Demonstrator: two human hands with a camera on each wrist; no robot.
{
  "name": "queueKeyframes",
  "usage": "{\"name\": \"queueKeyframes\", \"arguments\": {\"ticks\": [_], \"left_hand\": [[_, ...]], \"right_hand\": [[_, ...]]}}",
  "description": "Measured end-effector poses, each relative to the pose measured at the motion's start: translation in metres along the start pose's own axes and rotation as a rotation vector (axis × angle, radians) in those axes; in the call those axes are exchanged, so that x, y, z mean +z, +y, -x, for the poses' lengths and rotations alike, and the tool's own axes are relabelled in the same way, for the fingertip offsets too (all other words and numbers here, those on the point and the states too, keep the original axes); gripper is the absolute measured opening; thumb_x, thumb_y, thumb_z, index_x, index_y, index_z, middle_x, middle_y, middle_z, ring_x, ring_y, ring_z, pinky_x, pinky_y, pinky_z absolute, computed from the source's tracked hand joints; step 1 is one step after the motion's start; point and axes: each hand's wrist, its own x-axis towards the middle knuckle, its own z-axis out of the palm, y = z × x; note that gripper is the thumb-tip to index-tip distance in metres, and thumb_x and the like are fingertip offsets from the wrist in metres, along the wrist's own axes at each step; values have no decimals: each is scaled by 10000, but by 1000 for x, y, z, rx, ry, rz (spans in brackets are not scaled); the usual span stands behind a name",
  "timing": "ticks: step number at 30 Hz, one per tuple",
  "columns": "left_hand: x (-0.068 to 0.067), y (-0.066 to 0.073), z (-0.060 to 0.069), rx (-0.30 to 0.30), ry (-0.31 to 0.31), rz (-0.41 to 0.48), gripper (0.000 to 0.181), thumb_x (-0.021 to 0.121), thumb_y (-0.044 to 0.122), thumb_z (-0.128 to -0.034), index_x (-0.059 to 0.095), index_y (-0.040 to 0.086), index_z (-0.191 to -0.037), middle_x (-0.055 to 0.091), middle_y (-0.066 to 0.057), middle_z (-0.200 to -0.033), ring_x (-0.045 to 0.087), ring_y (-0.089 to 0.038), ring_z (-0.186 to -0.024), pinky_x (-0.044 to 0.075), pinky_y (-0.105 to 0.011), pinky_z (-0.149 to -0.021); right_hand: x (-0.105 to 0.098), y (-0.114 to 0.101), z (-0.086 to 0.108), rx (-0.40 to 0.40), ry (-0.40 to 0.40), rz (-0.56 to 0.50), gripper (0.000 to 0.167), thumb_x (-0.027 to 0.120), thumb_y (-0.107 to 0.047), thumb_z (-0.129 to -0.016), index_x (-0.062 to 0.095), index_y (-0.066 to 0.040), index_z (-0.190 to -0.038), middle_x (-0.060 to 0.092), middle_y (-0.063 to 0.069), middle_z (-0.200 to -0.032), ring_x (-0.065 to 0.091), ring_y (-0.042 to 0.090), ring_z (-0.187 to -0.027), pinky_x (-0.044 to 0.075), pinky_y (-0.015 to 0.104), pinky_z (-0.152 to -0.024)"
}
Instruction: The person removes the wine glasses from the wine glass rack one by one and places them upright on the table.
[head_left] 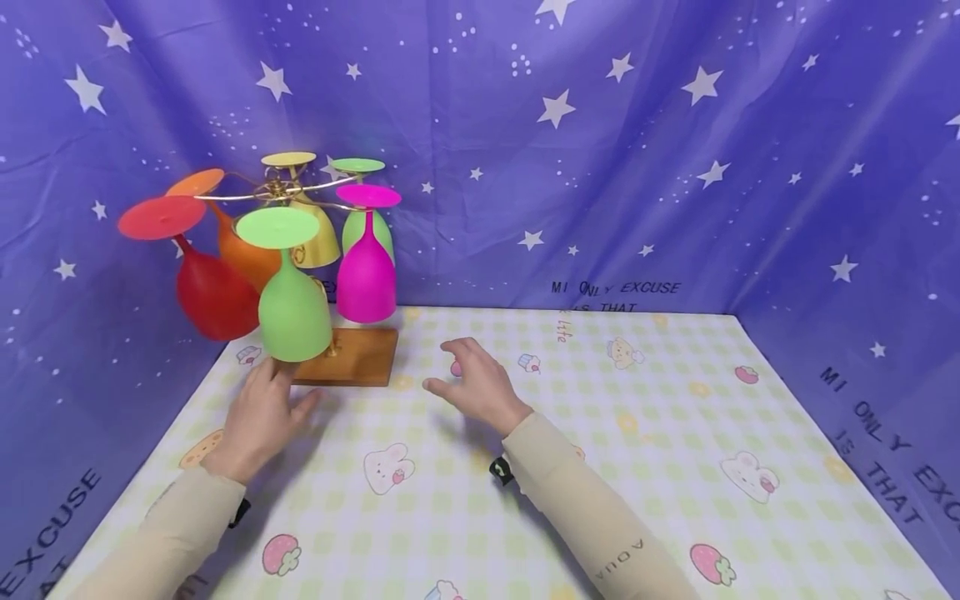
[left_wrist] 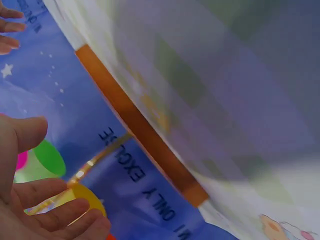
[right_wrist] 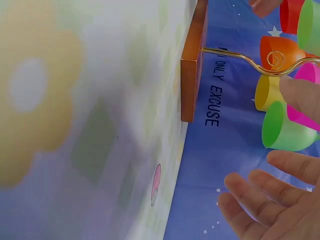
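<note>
Hovering around the rack, both hands are holding nothing: the left hand [head_left: 258, 417] is keeping its thumb apart from loosely bent fingers, and the right hand [head_left: 480, 383] is likewise showing a wide gap between thumb and fingers. The curved gold-coloured metal rack [right_wrist: 235, 53] is standing at the far left of the bench [head_left: 637, 517], rising from a flat brown wooden base [head_left: 363, 358] and carrying six upside-down goblets. Handling it well is probably calling for a slow, light touch, steadying the base or post rather than pulling on anything that is hanging. The matte light-green goblet [head_left: 295, 317] is hanging directly above the left fingertips, and whether they are touching it is hard to tell; it is blocking the straight way to the post. The bright magenta goblet [head_left: 367, 283] is hanging on the right hand's side, well apart from it. Farther round, red [head_left: 213, 296], orange [head_left: 243, 250], yellow [head_left: 318, 237] and second green [head_left: 382, 236] goblets are crowding the rack, so a bump could be setting them swinging. Behind, a purple star-printed curtain [head_left: 480, 225] is leaving little room.
</note>
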Motion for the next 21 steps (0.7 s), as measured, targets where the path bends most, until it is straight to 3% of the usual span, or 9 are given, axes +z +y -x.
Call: {"name": "queueKeyframes", "arguments": {"ticks": [5,12,16,21], "left_hand": [[-2,-10,-2,-94,3,-1,439,753,150,-760,602,-47,-1121,553,-239,-1069,523,-463,-962,422,-608,-798],[-1,-22,-2,-127,29,-33,306,689,127,-790,621,-64,-1020,573,-301,-981,543,-507,-847,415,-613,-728],[-1,-35,-5,-175,-16,-24,320,677,121,-812,627,-85,-1052,574,-326,-1014,542,-507,-905,424,-626,-742],[-4,-53,-7,-279,-113,-6,406,637,131,-861,574,-145,-1152,547,-367,-1123,505,-524,-1021,415,-637,-818]], "right_hand": [[6,-5,-14,13,0,-8,584,676,-461,-833,572,-90,-1272,561,29,-1247,599,180,-959,487,349,-806],[14,-12,-31,76,-24,-83,524,669,-421,-853,614,-56,-1226,600,67,-1171,603,192,-985,500,346,-805],[18,-15,-40,115,-48,-150,494,665,-404,-860,626,-51,-1203,619,78,-1153,609,207,-1002,499,336,-821],[27,-17,-49,155,-87,-211,493,660,-409,-865,626,-34,-1184,639,84,-1127,597,206,-1032,485,328,-856]]}}
